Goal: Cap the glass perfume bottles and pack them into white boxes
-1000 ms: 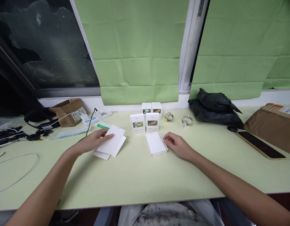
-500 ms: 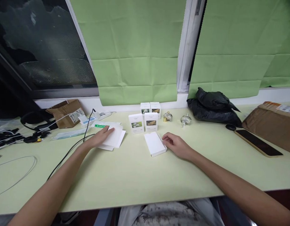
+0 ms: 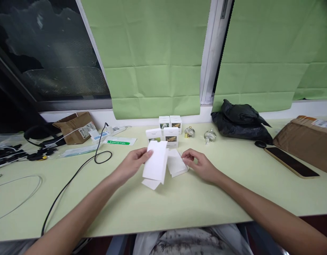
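A flattened white box (image 3: pixel 155 161) hangs tilted above the table, and my left hand (image 3: pixel 133 161) is closed on its left edge with the thumb on top. A folded flap sticks out at its lower end; whether more than one layer is held, I cannot tell. Behind it, a white box (image 3: pixel 176 163) lies on the table, partly covered. My right hand (image 3: pixel 199 164) rests at that box's right side, fingers curled and pinching its edge. Two upright white boxes with flower pictures, a left one (image 3: pixel 153 134) and a right one (image 3: pixel 171 137), stand just beyond.
Two smaller boxes (image 3: pixel 170 121) stand behind by the wall. Two small glass bottles (image 3: pixel 190 132) sit to their right. A black bag (image 3: pixel 240 120), a phone (image 3: pixel 291 161) and a brown parcel (image 3: pixel 307 141) lie right. At left are an open carton (image 3: pixel 75 128), a green-white packet (image 3: pixel 121 141) and a black cable (image 3: pixel 65 189).
My left hand has lifted the flattened white box off the packet and brought it right, in front of the lying white box. The right hand has stayed nearly still.
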`<state>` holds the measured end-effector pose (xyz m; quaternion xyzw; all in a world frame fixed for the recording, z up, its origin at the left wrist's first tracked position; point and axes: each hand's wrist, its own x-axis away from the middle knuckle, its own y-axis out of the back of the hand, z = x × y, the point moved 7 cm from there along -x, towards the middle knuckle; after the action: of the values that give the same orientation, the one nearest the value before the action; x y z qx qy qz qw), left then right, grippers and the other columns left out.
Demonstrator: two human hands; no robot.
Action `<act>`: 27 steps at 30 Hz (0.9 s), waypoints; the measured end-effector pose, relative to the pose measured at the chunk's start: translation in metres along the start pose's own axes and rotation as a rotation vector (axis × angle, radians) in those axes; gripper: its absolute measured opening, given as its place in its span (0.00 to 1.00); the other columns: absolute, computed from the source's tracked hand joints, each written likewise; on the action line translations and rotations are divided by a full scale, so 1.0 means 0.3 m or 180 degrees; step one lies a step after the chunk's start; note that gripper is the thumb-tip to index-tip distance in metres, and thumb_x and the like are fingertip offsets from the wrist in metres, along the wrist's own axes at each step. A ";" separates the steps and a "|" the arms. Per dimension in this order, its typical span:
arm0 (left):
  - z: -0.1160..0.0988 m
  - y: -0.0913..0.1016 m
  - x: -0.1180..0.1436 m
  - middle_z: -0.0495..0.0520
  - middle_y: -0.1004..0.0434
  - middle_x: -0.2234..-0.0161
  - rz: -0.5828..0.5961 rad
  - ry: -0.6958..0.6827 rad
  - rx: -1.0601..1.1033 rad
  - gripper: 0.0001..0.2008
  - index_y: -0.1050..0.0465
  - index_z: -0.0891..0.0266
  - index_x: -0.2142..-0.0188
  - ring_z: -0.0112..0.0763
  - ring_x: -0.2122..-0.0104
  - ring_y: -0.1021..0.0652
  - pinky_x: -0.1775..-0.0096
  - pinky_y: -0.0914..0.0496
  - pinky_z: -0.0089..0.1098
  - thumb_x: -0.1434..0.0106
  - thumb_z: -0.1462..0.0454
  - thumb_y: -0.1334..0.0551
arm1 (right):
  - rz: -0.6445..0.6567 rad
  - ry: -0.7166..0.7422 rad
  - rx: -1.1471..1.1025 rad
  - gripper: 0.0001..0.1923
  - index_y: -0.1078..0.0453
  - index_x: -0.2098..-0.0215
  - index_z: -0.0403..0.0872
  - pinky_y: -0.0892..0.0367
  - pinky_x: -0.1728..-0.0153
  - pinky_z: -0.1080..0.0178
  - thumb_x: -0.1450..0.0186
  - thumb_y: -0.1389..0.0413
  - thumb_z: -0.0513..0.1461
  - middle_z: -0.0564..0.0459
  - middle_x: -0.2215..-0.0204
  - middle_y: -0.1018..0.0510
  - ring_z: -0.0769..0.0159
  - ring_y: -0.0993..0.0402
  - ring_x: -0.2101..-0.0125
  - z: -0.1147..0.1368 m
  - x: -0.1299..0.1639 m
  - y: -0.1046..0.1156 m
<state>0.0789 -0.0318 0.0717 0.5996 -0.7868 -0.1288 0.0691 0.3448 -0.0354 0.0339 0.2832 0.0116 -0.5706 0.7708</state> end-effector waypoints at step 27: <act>0.078 -0.276 -0.057 0.57 0.16 0.58 0.0750 0.0190 0.2097 0.22 0.22 0.58 0.45 0.35 0.60 0.18 0.58 0.25 0.32 0.34 0.50 0.30 | 0.0336 -0.0728 -0.1718 0.28 0.25 0.48 0.48 0.28 0.62 0.59 0.40 0.30 0.54 0.47 0.56 0.18 0.58 0.21 0.60 -0.041 -0.003 -0.053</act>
<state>0.1541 -0.0330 0.0264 0.4983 -0.8476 0.1585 -0.0909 0.3341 -0.0321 0.0173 0.0022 0.0611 -0.5342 0.8431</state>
